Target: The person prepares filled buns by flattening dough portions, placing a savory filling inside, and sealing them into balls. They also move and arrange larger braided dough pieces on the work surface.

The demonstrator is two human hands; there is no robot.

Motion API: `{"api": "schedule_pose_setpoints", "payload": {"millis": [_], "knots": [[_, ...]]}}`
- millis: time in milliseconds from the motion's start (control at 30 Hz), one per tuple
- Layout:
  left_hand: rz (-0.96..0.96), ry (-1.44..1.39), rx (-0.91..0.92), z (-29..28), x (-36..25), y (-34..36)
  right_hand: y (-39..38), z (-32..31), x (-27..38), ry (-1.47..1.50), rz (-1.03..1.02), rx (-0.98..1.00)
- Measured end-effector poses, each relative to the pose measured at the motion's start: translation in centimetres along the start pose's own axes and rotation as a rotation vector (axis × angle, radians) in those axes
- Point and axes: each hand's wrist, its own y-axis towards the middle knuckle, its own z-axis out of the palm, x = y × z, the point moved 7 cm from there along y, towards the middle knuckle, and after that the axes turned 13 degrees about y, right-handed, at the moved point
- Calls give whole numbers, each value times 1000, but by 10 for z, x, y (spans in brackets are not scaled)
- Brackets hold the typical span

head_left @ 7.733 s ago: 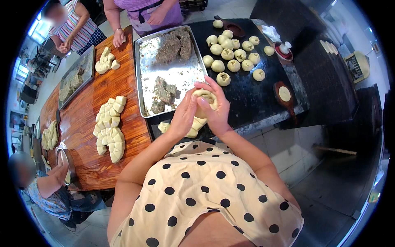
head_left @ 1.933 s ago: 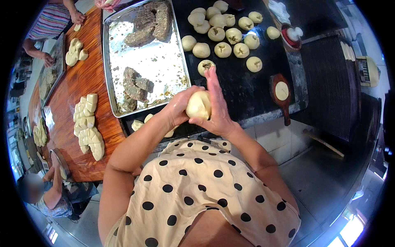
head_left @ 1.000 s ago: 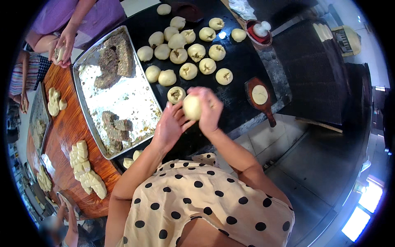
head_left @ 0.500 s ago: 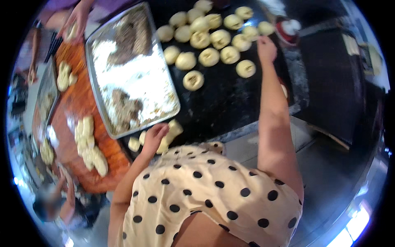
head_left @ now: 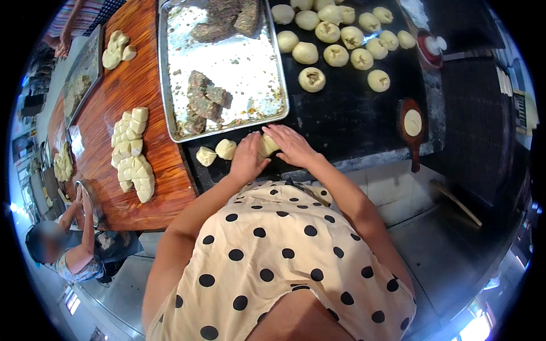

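Observation:
At the near edge of the black worktop my hands meet over a pale piece of dough (head_left: 267, 145). My left hand (head_left: 248, 159) grips its left side, fingers over the top and thumb toward me. My right hand (head_left: 292, 146) is closed on it from the right, fingers together along the far side. Part of the dough is hidden under both hands. Just left of them lie two small dough lumps, one rounded (head_left: 226, 149) and one rougher (head_left: 206, 156). Directly beyond is a metal tray (head_left: 227, 128) with clumps of brown filling (head_left: 205, 101).
Several filled dough balls (head_left: 327, 32) sit at the back. On the right, a wooden paddle (head_left: 416, 149) carries a flat dough round (head_left: 412, 122) beside a red lidded pot (head_left: 432, 50). Cut dough (head_left: 129, 133) lies on the wooden table (head_left: 165, 187). Another person (head_left: 79, 250) works at lower left.
My right hand has come back from the far dough balls to the near dough, joining my left. The view has shifted, uncovering the paddle. The hand at the upper left is gone from view.

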Motion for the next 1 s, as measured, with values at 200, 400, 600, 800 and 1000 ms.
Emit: {"api": "schedule_pose_setpoints", "payload": {"millis": [200, 400, 600, 800, 1000], "knots": [[4, 3, 29, 20, 9, 1, 5, 8, -3, -93, 58, -40], [-29, -105, 21, 20, 16, -7, -58, -40, 8, -315, 440, -312], [-15, -178, -18, 15, 25, -18, -111, -64, -55, -489, 927, -296], [-11, -199, -26, -17, 23, -30, -122, -70, -90, -315, 845, -843], [20, -291, -42, -40, 2, -22, -102, -41, -99, -490, 900, -810]]}}
